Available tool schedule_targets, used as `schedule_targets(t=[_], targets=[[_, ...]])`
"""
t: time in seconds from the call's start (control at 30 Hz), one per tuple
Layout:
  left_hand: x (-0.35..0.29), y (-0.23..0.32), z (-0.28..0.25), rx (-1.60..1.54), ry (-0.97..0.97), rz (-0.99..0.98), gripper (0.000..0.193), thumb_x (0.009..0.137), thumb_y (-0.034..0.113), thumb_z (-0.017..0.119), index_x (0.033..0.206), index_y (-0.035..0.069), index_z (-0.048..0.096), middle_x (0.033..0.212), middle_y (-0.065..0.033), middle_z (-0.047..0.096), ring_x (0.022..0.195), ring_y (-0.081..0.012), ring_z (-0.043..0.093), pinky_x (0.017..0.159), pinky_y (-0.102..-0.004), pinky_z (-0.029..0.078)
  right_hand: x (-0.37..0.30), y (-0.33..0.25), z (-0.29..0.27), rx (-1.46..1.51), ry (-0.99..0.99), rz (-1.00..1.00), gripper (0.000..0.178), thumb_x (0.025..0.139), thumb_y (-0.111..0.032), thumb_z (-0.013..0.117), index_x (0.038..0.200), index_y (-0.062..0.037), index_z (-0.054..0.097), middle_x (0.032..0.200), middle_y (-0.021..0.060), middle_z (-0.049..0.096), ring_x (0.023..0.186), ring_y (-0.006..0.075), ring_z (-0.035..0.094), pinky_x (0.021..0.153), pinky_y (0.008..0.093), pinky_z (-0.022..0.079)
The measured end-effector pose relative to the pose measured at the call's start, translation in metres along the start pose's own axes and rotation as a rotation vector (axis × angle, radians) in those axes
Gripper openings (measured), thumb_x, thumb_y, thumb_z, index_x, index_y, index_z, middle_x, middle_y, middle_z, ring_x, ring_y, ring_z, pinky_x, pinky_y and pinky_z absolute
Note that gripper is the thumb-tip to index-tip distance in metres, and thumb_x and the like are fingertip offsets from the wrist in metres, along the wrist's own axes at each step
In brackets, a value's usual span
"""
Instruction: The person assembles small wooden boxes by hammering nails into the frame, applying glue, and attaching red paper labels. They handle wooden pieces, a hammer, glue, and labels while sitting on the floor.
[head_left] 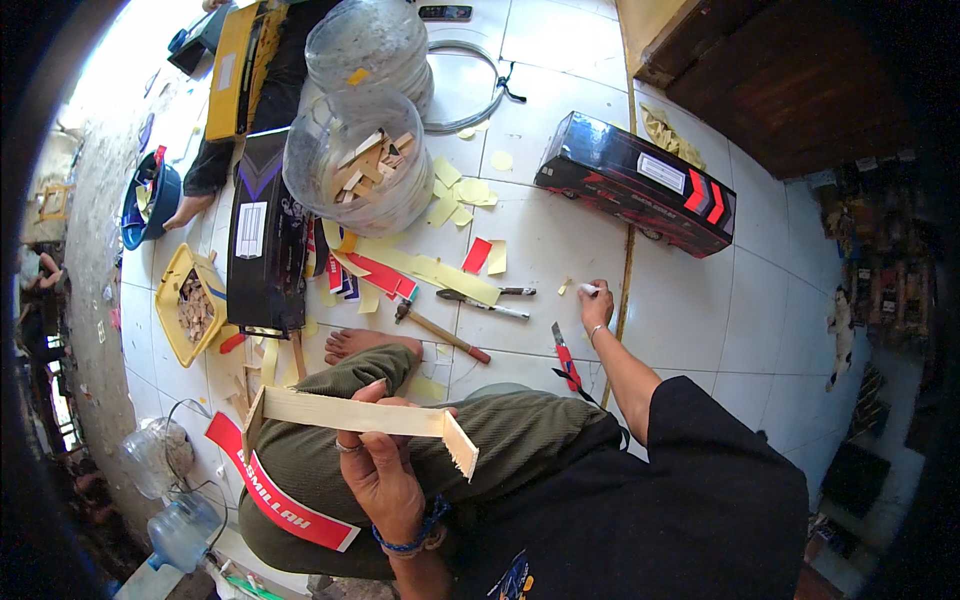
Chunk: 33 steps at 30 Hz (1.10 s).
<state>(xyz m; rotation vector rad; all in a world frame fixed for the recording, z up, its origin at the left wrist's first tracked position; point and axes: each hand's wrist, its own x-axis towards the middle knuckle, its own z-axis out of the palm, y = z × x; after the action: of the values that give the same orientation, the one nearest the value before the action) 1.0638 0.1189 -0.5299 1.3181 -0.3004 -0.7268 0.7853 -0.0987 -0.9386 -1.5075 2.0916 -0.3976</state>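
My left hand [385, 480] is closed around a pale wooden piece [350, 412], a long thin strip with a short block at each end, held above my bent leg. Reaching out over the floor tiles, my right hand [597, 302] pinches a small white object [588, 289] whose kind I cannot make out. A red utility knife [566, 362] lies below that hand with its blade out. Left of it are a black-and-white marker [500, 307] and a hammer [440, 328] with a wooden handle. A red sticker strip [290, 505] hangs beside my left leg.
A black toy truck [640, 190] stands at the far right, another dark truck body [265, 235] at the left. Clear plastic tubs [355, 160] hold wood scraps. Paper offcuts [455, 280] litter the tiles near a yellow tray [175, 320], a blue basin [135, 215] and a wire coil [490, 100].
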Motion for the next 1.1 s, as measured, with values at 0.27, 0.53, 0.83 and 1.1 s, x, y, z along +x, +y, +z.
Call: schedule_targets(t=[0.27, 0.53, 0.83, 1.1], targets=[[0.000, -0.001, 0.001, 0.069, 0.021, 0.018, 0.048, 0.103, 0.035, 0.047, 0.131, -0.004, 0.043, 0.099, -0.0144, 0.059, 0.087, -0.0222, 0.063, 0.080, -0.0449, 0.060, 0.002, 0.001, -0.002, -0.018, -0.051, -0.045, 0.044, 0.075, -0.021, 0.078, 0.114, -0.0146, 0.059, 0.103, 0.0150, 0.059, 0.095, 0.0313, 0.059, 0.086, 0.0407, 0.048], [-0.001, 0.009, 0.001, 0.027, -0.013, -0.050, 0.034, 0.105, 0.017, 0.046, 0.130, -0.005, 0.053, 0.111, -0.0083, 0.062, 0.102, -0.0115, 0.057, 0.094, -0.0267, 0.045, -0.012, 0.034, -0.008, 0.060, -0.003, 0.016, 0.063, 0.068, -0.013, 0.081, 0.120, -0.0044, 0.048, 0.117, 0.0203, 0.052, 0.111, 0.0365, 0.050, 0.095, 0.0429, 0.043], [-0.003, 0.015, -0.004, 0.040, -0.206, -0.056, 0.033, 0.106, 0.018, 0.042, 0.129, -0.003, 0.053, 0.112, -0.0085, 0.064, 0.099, -0.0112, 0.059, 0.088, -0.0270, 0.048, -0.115, -0.085, -0.077, 0.366, -0.828, 0.016, 0.024, 0.094, -0.025, 0.064, 0.103, -0.0025, 0.061, 0.092, 0.0049, 0.064, 0.085, 0.0137, 0.060, 0.071, 0.0281, 0.048], [-0.050, 0.059, -0.028, 0.122, -0.303, 0.036, 0.031, 0.100, 0.012, 0.052, 0.126, -0.006, 0.055, 0.120, -0.0159, 0.060, 0.111, -0.0215, 0.059, 0.099, -0.0356, 0.046, -0.218, -0.353, -0.143, 0.533, -1.214, -0.837, 0.032, 0.099, -0.031, 0.058, 0.109, -0.0017, 0.067, 0.094, 0.0037, 0.067, 0.087, 0.0121, 0.061, 0.075, 0.0287, 0.049]])
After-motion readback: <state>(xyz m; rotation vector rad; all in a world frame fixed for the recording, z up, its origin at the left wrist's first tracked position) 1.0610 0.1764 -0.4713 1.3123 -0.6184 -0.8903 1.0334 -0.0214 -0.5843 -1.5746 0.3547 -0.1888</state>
